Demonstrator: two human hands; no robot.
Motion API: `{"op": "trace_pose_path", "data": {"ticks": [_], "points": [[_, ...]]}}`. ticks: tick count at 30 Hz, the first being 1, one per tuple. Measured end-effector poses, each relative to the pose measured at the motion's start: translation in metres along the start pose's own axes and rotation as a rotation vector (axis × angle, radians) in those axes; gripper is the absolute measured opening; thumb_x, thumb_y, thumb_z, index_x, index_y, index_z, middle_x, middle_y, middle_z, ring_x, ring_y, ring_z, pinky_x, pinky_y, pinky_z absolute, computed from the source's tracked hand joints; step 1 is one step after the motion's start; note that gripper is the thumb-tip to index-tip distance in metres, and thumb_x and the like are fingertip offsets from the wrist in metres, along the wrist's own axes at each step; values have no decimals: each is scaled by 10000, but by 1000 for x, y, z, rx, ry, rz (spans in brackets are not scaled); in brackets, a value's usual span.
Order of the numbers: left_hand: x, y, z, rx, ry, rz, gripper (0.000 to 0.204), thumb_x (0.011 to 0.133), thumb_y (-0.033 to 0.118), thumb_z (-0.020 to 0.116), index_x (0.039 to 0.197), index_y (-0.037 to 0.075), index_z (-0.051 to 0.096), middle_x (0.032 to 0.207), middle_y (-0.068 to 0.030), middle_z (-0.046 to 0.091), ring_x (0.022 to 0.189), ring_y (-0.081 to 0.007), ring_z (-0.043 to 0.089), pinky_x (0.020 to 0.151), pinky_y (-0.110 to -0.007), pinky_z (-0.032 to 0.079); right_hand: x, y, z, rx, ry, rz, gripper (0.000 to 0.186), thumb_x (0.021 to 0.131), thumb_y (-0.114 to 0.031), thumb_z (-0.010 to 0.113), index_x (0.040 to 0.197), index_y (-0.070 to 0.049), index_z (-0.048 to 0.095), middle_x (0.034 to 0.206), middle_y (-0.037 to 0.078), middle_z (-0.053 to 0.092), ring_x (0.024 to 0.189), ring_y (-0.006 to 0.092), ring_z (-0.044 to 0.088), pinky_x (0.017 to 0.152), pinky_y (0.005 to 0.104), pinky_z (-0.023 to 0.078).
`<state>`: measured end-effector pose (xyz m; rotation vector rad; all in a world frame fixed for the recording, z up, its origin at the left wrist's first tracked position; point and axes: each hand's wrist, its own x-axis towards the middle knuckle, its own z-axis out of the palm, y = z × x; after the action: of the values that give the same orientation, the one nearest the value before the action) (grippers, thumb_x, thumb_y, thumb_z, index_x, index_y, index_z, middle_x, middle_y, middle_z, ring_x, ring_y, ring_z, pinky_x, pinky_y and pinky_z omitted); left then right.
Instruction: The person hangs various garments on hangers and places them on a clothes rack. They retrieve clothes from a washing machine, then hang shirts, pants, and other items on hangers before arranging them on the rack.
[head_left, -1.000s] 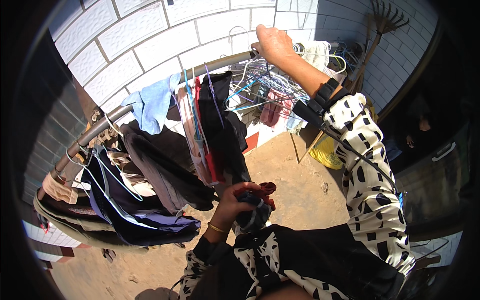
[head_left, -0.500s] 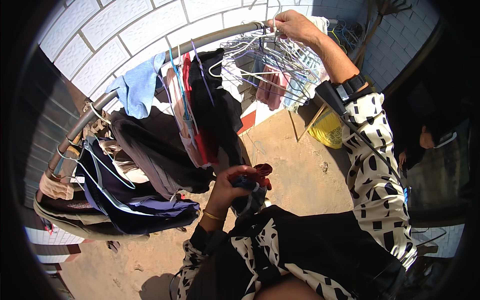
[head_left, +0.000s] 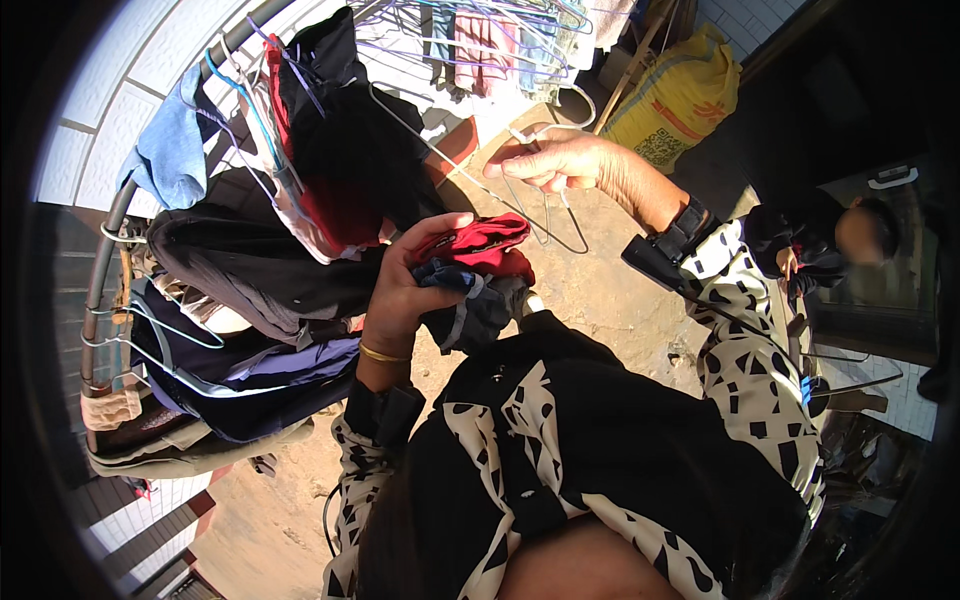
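Bunched in my left hand (head_left: 392, 290) is some folded clothing, a red garment (head_left: 490, 245) on top of a dark blue-grey garment (head_left: 480, 318). The fingers are wrapped round it, in front of my chest. To the right and a little farther off, my right hand (head_left: 575, 160) pinches a thin, pale wire hanger (head_left: 592, 108). No garment hangs on that hanger. Its long wire reaches left toward the black garment (head_left: 345, 130) on the rail; whether they touch, I cannot tell. A gap separates the hanger from the red garment.
A curved metal rail (head_left: 110, 225) on the left carries dark clothes and a light blue cloth (head_left: 170, 150). Several wire hangers (head_left: 500, 40) cluster at the far side. A yellow sack (head_left: 675, 100) stands far right. Another person (head_left: 795, 230) is at the right.
My right hand has come down and nearer from the rail's far end, bringing a hanger away. My left hand has risen with the bundled garments. The view has shifted.
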<state>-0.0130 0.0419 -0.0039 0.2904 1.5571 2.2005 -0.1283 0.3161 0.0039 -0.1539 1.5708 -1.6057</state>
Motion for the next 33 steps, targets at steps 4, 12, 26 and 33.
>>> {"op": "trace_pose_path", "data": {"ticks": [4,12,26,33], "points": [[12,5,12,68,35,25,880,564,-99,701,1418,-42,494,1318,-116,625,1149,-166,626,1032,-302,468,6,28,22,-292,-32,15,316,857,-228,825,1080,-50,690,728,-44,544,572,74,465,456,231,345],[6,-3,-4,142,-57,-81,999,561,-117,690,1507,-5,388,1347,-110,608,1144,-151,618,993,-281,471,-6,-15,-26,-509,143,-2,276,860,-334,798,950,-108,668,766,-31,569,642,85,487,561,265,421],[40,-23,7,198,7,-49,1008,576,-131,688,1509,40,345,1176,-151,691,981,-154,659,924,-283,490,-19,-58,-49,-381,-84,-241,278,923,-358,748,1026,-116,659,819,-60,559,736,50,469,635,227,400],[72,-12,22,165,-138,5,1225,549,-166,689,1612,101,142,1023,-130,699,935,-187,679,859,-294,525,-7,-58,-40,-364,-291,-241,199,949,-258,723,958,-87,622,755,-86,495,642,24,414,540,197,323]]}}
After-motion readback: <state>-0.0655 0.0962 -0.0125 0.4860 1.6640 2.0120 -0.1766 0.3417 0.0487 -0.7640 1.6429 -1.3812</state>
